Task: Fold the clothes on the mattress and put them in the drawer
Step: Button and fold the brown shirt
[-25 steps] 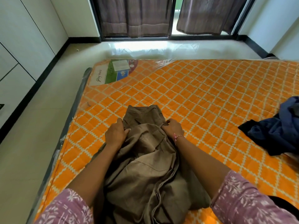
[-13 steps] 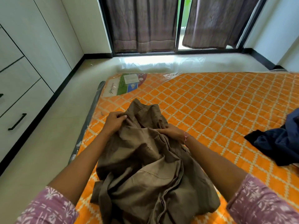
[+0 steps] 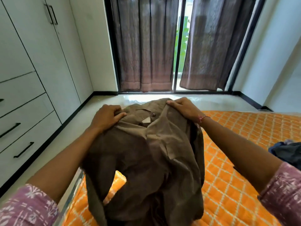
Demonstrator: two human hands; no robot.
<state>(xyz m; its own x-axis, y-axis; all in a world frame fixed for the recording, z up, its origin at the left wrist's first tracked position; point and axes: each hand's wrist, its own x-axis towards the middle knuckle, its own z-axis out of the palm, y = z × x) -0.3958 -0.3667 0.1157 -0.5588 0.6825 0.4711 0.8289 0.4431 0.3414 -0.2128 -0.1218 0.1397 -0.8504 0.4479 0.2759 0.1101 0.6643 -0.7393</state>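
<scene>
The person had lifted the brown trousers [image 3: 146, 152] up off the mattress [image 3: 236, 160]. Approx. one sec. before, the garment lay bunched on the orange cover w/ both hands pressed down on its top part. In this moment it hung in the air in front of the person, waistband at the top, button and a small label visible, and the legs dropped down toward the mattress edge. The view had also risen, so the curtains [image 3: 146, 46] and the wardrobe [image 3: 32, 62] filled more of the picture.

The left hand [image 3: 105, 117] gripped the waistband at its left end, fingers curled over the cloth and thumb on the front. The right hand [image 3: 182, 108] held the other end the same way, thumb pressed on the fabric. So both hands were closed around the trousers, not free.

For the task this probably meant the folding was only starting: the garment was being shaken out or straightened, and no fold was made yet. A dark blue garment [image 3: 286, 152] waited on the mattress at the right, untouched. The drawers [image 3: 24, 128] at the left, w/ black handles, were closed, so nothing seemed put away so far.
</scene>
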